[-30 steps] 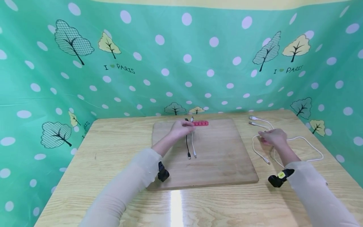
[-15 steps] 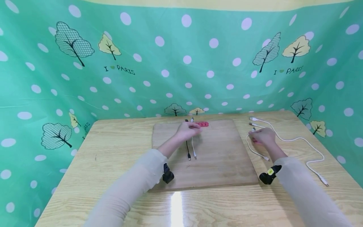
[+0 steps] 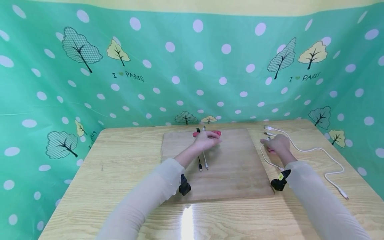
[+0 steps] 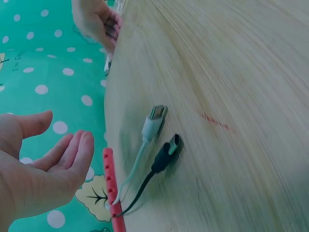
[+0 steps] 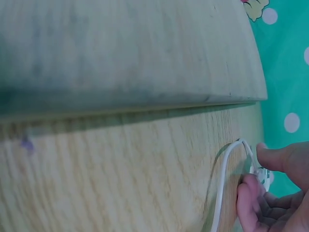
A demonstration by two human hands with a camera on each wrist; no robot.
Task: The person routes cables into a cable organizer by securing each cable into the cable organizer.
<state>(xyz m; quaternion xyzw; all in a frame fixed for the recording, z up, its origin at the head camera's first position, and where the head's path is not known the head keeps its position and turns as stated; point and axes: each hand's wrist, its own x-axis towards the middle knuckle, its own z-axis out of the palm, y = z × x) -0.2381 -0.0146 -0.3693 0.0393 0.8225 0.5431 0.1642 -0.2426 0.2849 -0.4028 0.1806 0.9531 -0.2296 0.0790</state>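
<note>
A red cable organizer strip [image 3: 219, 133] lies along the far edge of the wooden board [image 3: 234, 166]. In the left wrist view, a short black USB cable [image 4: 166, 157] and a short white USB cable [image 4: 152, 125] run from slots at one end of the strip [image 4: 110, 179]. My left hand [image 3: 207, 140] is over the strip, partly covering it from the head camera; its thumb and fingers are apart with nothing between them. Off the board at the right, my right hand [image 3: 277, 144] pinches another white cable [image 5: 221, 183] near its plug, and the rest curves onto the table.
A longer white cable [image 3: 315, 149] winds across the right side of the table [image 3: 306, 196]. Another plug [image 3: 269, 133] lies just beyond my right hand. A green dotted curtain [image 3: 150, 66] hangs behind the table and along both sides.
My right hand has moved left toward the board with the white cable, drawing it away from the longer one. My left hand has slid right along the organizer strip.
</note>
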